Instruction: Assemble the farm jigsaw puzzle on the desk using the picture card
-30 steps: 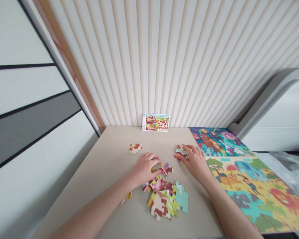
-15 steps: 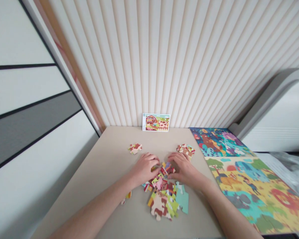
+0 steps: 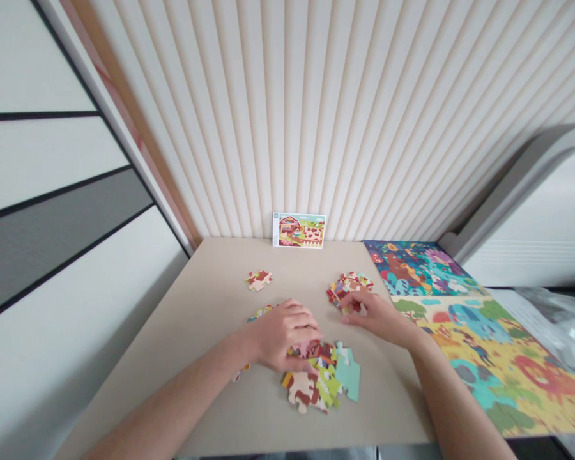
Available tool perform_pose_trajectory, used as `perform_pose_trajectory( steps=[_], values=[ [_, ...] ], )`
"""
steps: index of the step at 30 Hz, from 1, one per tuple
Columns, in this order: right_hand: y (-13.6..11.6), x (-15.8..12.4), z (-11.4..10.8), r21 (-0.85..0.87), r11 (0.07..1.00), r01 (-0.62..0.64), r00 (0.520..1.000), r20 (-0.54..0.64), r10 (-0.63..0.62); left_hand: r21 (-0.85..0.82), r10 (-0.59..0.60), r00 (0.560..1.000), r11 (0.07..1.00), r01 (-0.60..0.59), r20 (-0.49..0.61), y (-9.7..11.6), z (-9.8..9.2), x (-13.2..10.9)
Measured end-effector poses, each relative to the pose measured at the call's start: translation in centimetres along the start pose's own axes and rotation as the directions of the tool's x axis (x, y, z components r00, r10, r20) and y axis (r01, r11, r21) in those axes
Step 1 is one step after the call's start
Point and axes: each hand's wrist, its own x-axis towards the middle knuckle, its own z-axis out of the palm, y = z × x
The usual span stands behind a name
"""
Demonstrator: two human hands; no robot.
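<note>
A picture card (image 3: 299, 230) stood upright at the far edge of the table (image 3: 196, 306), by the pleated wall (image 3: 292, 128). The main pile of puzzle pieces (image 3: 323, 383) lay on the near side of the card, well apart from it. The left hand (image 3: 287, 335) arched over this pile with bent fingers; whether it held a piece, I could not tell. A smaller pile (image 3: 352, 280) lay nearer the card, toward its right. The right hand (image 3: 376, 314) was at that pile's near edge, thumb and fingers curved to a narrow gap; I could not tell whether it gripped anything. 1 loose piece (image 3: 258, 280) lay to the card's near left. 2 assembled puzzles, a dark puzzle (image 3: 421, 265) and a yellow puzzle (image 3: 489, 358), lay to the card's right, the yellow farther from it.
</note>
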Motion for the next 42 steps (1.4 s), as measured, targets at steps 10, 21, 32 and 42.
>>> perform_pose_trajectory(
  steps=[10, 21, 32, 42],
  values=[
    [-1.9, -1.7, 0.4, 0.0, 0.998, 0.068, 0.928, 0.368, -0.063, 0.118, 0.228, 0.964, 0.963, -0.244, 0.135, 1.4, 1.7, 0.6],
    [-1.2, -0.4, 0.6, 0.41, 0.912, -0.024, 0.999, -0.029, 0.039, 0.164, 0.098, 0.995, 0.982, -0.098, 0.009, -0.9, 0.6, -0.2],
    [-3.9, 1.1, 4.2, 0.776, 0.63, 0.025, 0.983, -0.133, 0.125, -0.39, -0.588, 0.78, 0.784, 0.483, -0.216, -0.1, -0.2, 0.6],
    [-3.9, 1.6, 4.2, 0.801, 0.584, 0.133, 0.877, -0.369, 0.306, -0.788, -0.797, 0.594, 0.433, 0.438, -0.108, -2.2, 0.8, 0.1]
  ],
)
